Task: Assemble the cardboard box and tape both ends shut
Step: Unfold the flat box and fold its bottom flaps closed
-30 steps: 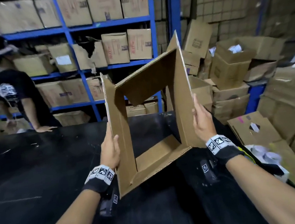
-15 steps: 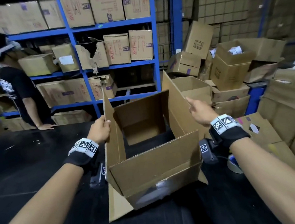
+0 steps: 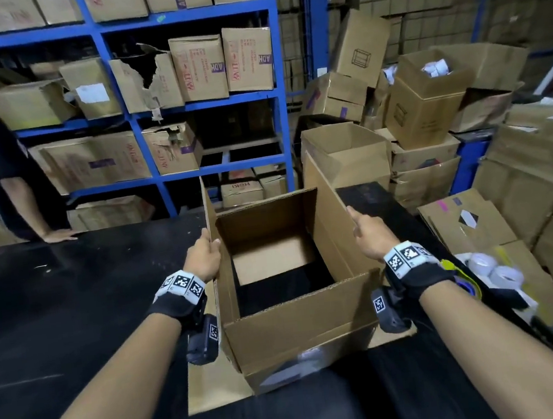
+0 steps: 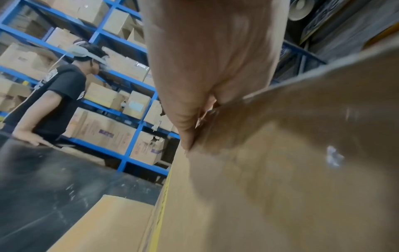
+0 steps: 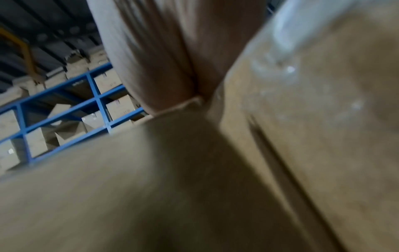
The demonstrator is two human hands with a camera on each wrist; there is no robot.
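Cardboard box (image 3: 302, 323) stands open-topped on the black table (image 3: 57, 320), flaps up (only the far inner flap lies folded in at the bottom). Left hand (image 3: 203, 257) grips the left flap's edge, fingers curled round it. Right hand (image 3: 369, 235) lies against the right flap, index finger extended; its grip cannot be told.

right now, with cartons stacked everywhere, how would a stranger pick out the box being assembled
Start at the black table in front of the blue shelving. The cardboard box stands on it between the two forearms, the left hand gripping one raised flap and the right hand at the other. Unlike the other cartons, it shows the table through its unclosed bottom.
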